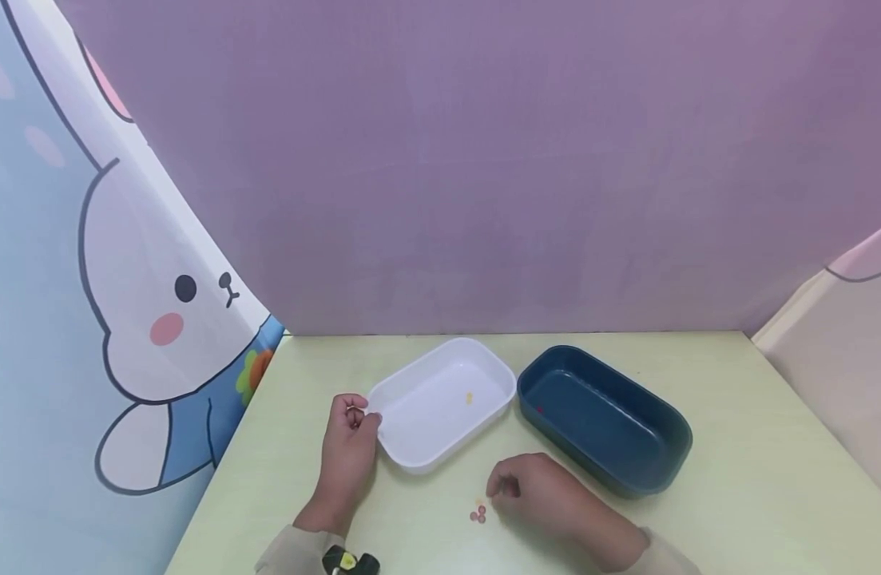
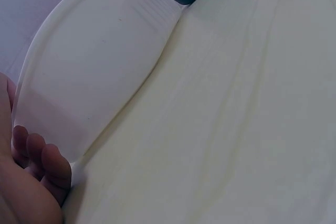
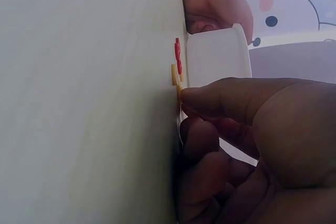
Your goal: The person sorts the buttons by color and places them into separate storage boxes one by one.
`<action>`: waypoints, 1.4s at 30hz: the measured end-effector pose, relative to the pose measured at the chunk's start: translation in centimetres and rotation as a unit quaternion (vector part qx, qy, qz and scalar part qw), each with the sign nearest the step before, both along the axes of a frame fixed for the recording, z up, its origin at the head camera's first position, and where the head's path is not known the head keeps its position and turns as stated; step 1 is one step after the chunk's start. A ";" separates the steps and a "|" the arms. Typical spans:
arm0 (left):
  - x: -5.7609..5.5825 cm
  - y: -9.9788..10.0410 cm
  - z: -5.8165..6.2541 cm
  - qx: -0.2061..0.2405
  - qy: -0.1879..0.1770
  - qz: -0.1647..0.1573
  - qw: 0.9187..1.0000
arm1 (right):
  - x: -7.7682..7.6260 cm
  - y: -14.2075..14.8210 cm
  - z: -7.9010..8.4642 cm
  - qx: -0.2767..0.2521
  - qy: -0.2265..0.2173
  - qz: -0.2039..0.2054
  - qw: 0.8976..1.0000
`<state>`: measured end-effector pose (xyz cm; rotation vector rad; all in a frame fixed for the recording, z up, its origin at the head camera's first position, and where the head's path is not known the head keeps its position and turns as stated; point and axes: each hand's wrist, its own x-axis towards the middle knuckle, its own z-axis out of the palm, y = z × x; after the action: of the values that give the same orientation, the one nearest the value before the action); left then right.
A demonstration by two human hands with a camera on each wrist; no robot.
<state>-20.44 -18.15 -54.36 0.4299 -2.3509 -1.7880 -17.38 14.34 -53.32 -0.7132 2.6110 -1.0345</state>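
My left hand (image 1: 351,447) grips the near left end of a white rectangular tray (image 1: 418,463), its thumb at the rim. In the left wrist view curled fingers (image 2: 44,156) lie against the tray's outer wall. Small yellow pieces (image 1: 469,397) lie inside the tray. My right hand (image 1: 537,491) is low over the table, fingers bent, beside small thin red discs (image 1: 478,515). In the right wrist view its thumb tip meets a small yellow piece (image 3: 179,91); whether the fingers pinch it is hidden. A second yellow piece (image 3: 174,74) and red discs (image 3: 178,55) lie just beyond.
A dark blue tray (image 1: 598,383) stands right of the white one, their corners close together, with a small red piece (image 1: 540,409) inside. The pale table (image 1: 742,447) meets a purple backdrop (image 1: 440,176). A rabbit-printed cloth (image 1: 152,319) hangs at the left.
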 end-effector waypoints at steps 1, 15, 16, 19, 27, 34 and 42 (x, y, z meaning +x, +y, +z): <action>0.0 0.0 0.0 -0.001 0.000 0.000 1.000 | 0.0 0.0 0.0 0.000 0.002 0.002 1.000; -0.2 -0.1 -0.2 -0.003 0.008 0.002 1.000 | 0.1 0.3 0.4 0.001 -0.007 0.022 1.000; -0.2 -0.1 -0.2 -0.003 0.008 0.002 1.000 | 0.1 0.3 0.4 0.000 -0.007 0.022 1.000; -0.1 -0.1 -0.2 -0.003 0.007 0.002 1.000 | 0.2 0.2 0.4 -0.003 -0.004 0.026 1.000; -0.2 -0.2 -0.3 -0.003 0.009 0.003 1.000 | 0.1 0.1 0.4 -0.010 0.019 0.048 0.999; -0.2 -0.2 -0.4 -0.004 0.012 0.007 1.000 | 0.1 0.1 0.4 -0.001 0.030 0.065 0.997; -0.2 -0.2 -0.5 -0.006 0.013 0.006 1.000 | 0.2 -0.1 0.4 0.030 0.008 0.043 0.999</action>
<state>-20.69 -18.39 -54.84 0.4168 -2.3362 -1.7615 -17.14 14.20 -52.89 -0.8141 2.5885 -0.9264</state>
